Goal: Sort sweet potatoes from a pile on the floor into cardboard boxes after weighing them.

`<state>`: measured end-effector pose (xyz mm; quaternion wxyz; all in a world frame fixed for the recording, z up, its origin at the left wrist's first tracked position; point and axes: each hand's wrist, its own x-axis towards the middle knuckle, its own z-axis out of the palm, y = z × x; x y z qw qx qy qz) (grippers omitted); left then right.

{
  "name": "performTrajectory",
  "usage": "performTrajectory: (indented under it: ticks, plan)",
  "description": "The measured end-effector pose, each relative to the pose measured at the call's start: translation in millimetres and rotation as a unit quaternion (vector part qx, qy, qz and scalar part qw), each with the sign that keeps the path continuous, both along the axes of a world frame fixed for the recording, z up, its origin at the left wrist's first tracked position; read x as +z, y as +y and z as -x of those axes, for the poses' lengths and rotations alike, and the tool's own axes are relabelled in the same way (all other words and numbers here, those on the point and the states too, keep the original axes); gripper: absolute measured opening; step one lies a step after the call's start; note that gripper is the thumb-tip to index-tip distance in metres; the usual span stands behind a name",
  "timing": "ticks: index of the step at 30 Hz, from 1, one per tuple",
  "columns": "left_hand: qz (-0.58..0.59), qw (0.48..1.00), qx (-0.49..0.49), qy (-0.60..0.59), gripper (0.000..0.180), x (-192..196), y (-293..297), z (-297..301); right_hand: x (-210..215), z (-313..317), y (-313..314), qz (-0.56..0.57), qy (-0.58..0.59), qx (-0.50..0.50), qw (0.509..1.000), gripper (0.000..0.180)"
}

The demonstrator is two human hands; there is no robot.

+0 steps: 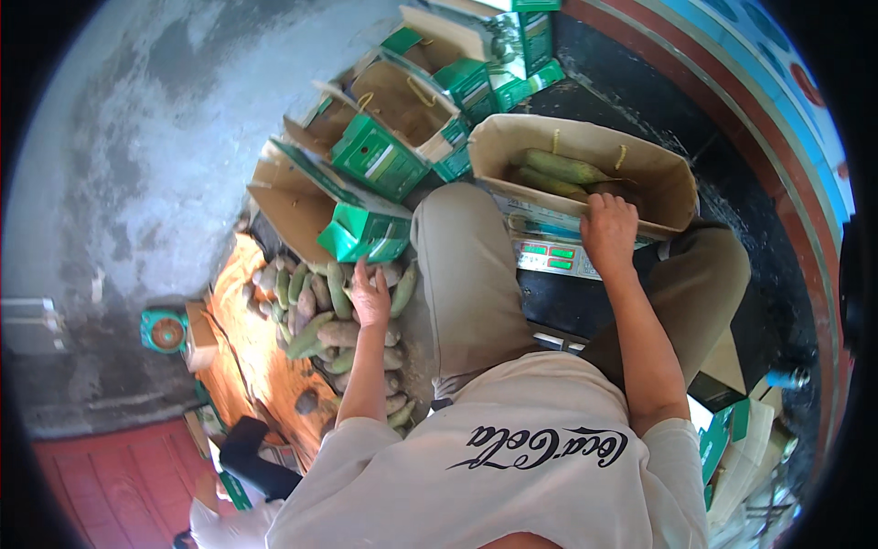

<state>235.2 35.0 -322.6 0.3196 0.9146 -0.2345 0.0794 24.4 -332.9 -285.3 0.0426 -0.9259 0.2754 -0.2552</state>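
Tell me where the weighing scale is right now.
In the head view, the scale sits right of centre between the person's knees, under the open cardboard box whose near rim the right hand grips.

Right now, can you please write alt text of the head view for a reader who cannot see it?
Seen from above, a seated person's left hand reaches into a pile of green and brown long vegetables on the floor, while the right hand grips the rim of an open cardboard box holding a few of them on a scale. Empty green-and-brown boxes stand behind.

Beige short-sleeved shirt with black script, khaki trousers, bare forearms.
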Motion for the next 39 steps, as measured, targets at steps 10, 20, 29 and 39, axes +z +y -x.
performTrajectory:
  ticks: [10,20,29,39]
  plan:
    - [-0.167,0.865,0.322,0.346,0.061,-135.2,158.1,83.2,-0.4,1.5,0.2,0.032,0.060,0.022,0.997,0.027]
    - [-0.220,0.862,0.358,0.283,0.066,-118.0,166.7,80.3,-7.4,3.2,-3.3,0.066,0.070,0.026,0.995,0.029]
    - [-0.238,0.870,0.350,0.254,0.064,-120.5,177.6,45.5,-9.5,4.6,-4.8,0.073,0.097,0.025,0.992,0.031]
    - [-0.277,0.893,0.279,0.221,0.071,-128.1,158.6,-2.0,-8.9,1.8,-4.7,0.084,0.109,0.016,0.990,0.030]
